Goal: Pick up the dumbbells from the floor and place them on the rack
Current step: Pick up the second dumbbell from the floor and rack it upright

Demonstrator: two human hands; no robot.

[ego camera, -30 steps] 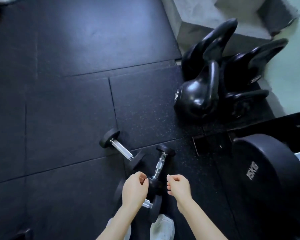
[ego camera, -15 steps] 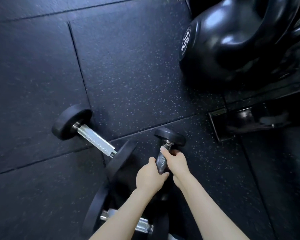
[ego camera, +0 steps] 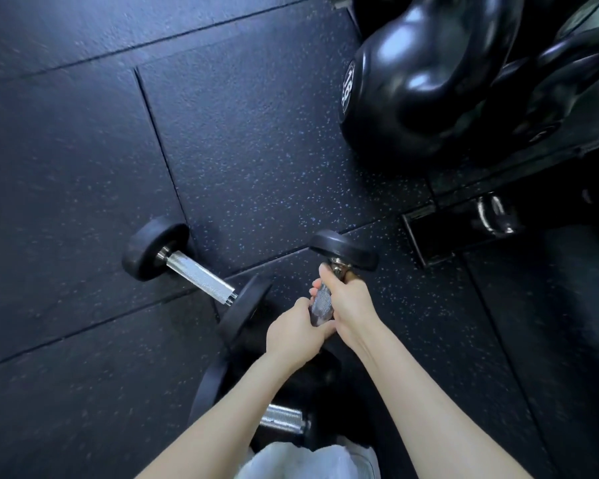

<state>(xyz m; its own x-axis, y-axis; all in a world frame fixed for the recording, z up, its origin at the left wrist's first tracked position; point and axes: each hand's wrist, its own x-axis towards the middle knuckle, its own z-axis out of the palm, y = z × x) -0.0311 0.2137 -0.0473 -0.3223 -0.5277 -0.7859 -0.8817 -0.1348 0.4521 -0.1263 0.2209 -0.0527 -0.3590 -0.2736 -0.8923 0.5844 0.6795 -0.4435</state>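
Observation:
Three black dumbbells with knurled chrome handles lie close together on the black rubber floor. Both my hands grip the handle of the middle dumbbell (ego camera: pixel 343 248): my right hand (ego camera: pixel 348 302) wraps the upper part just below its far head, my left hand (ego camera: pixel 293 331) holds the lower part. Its near head is hidden under my arms. A second dumbbell (ego camera: pixel 196 274) lies to the left, untouched. The third dumbbell (ego camera: pixel 282 418) lies under my forearms, close to my shoe.
Big black kettlebells (ego camera: pixel 422 81) stand at the upper right, one marked 16. A black metal rack foot (ego camera: pixel 429 236) with a chrome part sits right of the held dumbbell. My white shoe (ego camera: pixel 308 461) is at the bottom edge. Speckled floor tiles (ego camera: pixel 66 167) stretch to the left.
My head dropped closer to the floor. Both hands went from hovering with curled fingers to closing around the middle dumbbell's handle. The dumbbells have not visibly shifted on the floor.

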